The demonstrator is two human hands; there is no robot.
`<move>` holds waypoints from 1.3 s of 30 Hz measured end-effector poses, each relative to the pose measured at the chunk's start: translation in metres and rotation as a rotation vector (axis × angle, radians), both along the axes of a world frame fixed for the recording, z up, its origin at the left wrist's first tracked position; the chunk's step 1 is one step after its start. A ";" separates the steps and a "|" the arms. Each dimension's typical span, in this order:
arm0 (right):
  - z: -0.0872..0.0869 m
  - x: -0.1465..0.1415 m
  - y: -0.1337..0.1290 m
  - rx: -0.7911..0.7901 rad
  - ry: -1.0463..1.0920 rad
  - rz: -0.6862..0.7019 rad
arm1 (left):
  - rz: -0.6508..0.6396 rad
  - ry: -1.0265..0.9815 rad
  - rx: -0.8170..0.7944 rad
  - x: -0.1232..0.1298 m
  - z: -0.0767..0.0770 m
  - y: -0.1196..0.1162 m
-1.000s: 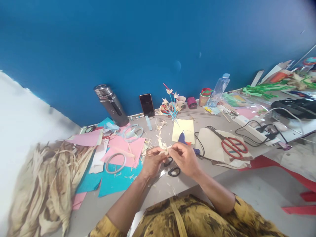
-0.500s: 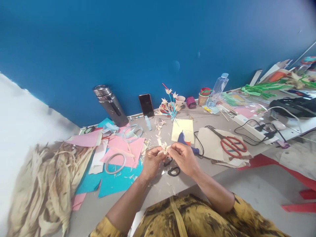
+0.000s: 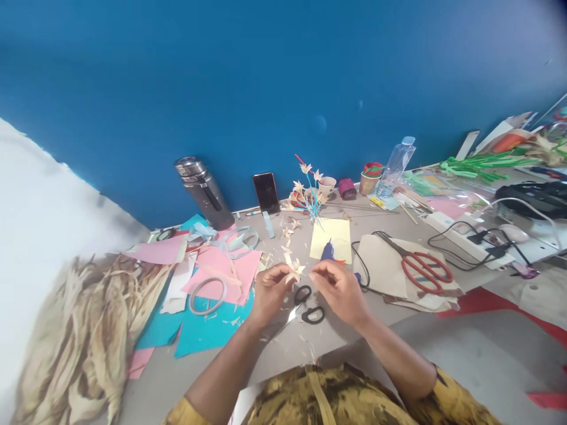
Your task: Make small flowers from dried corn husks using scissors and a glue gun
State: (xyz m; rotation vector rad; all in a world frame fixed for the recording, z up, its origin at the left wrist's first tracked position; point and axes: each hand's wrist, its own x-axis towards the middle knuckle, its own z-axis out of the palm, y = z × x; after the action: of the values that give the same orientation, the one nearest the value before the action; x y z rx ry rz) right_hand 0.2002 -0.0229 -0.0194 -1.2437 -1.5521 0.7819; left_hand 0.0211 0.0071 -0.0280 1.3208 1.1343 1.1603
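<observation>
Pinched in the fingertips of my left hand (image 3: 270, 293) is a small cream flower (image 3: 295, 271) with pointed petals, which looks made of dried husk. My right hand (image 3: 340, 293) is a little to its right, thumb and fingers pressed together; whatever they may hold is too small to make out. Black-handled scissors (image 3: 313, 316) lie on the table between and below my hands. Just beyond my right hand, a blue glue gun (image 3: 328, 250) rests on yellow paper (image 3: 344, 231), partly hidden. Similar flowers on blue stems (image 3: 313, 198) stand farther back.
Dried husks (image 3: 95, 342) hang over the left table edge, beside pink paper (image 3: 248, 265) and a tape ring (image 3: 194, 307). A dark flask (image 3: 208, 198) and a phone (image 3: 266, 192) stand by the wall. Red-handled scissors (image 3: 426, 273) and a power strip (image 3: 456, 239) lie right.
My hands were together at the flower; my right hand has drawn away to the right. The flower stays in my left hand, and the black-handled scissors show more fully.
</observation>
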 end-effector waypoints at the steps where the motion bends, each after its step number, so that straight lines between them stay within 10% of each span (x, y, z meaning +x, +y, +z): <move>1: -0.001 0.001 0.001 0.096 -0.042 -0.027 | -0.023 0.000 0.000 0.001 0.001 0.000; 9: -0.005 0.006 0.014 0.545 -0.313 0.050 | -0.185 -0.038 -0.017 0.005 0.004 -0.002; 39: -0.013 -0.003 0.017 0.764 -0.395 -0.060 | -0.205 -0.346 -0.261 0.009 -0.006 -0.004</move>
State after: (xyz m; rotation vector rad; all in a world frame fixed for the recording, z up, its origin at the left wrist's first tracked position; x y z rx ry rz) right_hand 0.1977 -0.0055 -0.0323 -0.8783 -1.8618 -0.1351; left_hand 0.0297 0.0036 -0.0335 0.9663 0.8430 1.0045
